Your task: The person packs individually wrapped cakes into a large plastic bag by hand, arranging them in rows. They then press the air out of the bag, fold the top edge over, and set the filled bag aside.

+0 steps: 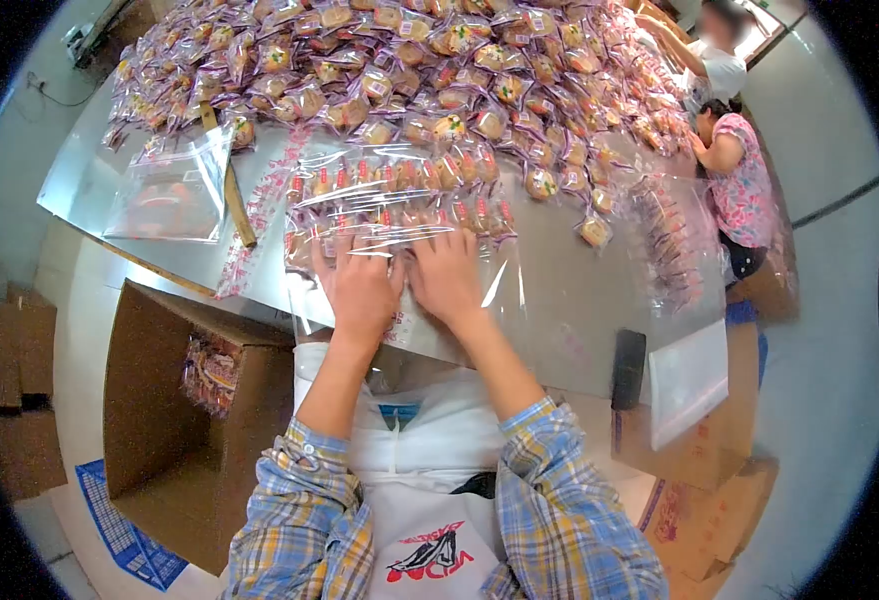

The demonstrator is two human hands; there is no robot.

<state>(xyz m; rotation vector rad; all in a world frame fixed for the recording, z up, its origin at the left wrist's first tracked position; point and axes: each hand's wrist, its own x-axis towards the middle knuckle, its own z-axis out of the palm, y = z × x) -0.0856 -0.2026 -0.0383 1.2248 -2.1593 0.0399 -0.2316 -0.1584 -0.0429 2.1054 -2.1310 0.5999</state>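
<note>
A large clear plastic bag (399,205) lies on the metal table in front of me, with two rows of individually wrapped round pastries inside. My left hand (361,288) rests on the near row, fingers stretched out over the plastic. Beside it, my right hand (446,277) lies on the same row with its fingers apart. Both touch the bag from above, and neither is closed around anything. Toward me, the bag's loose end hangs over the table edge. Glare hides some of the pastries.
Wrapped pastries form a big heap (409,60) across the table's far side. At left are flat clear bags (171,195) and a wooden strip (235,195); below stands an open cardboard box (174,480). Another filled bag (671,240) lies right, near two people.
</note>
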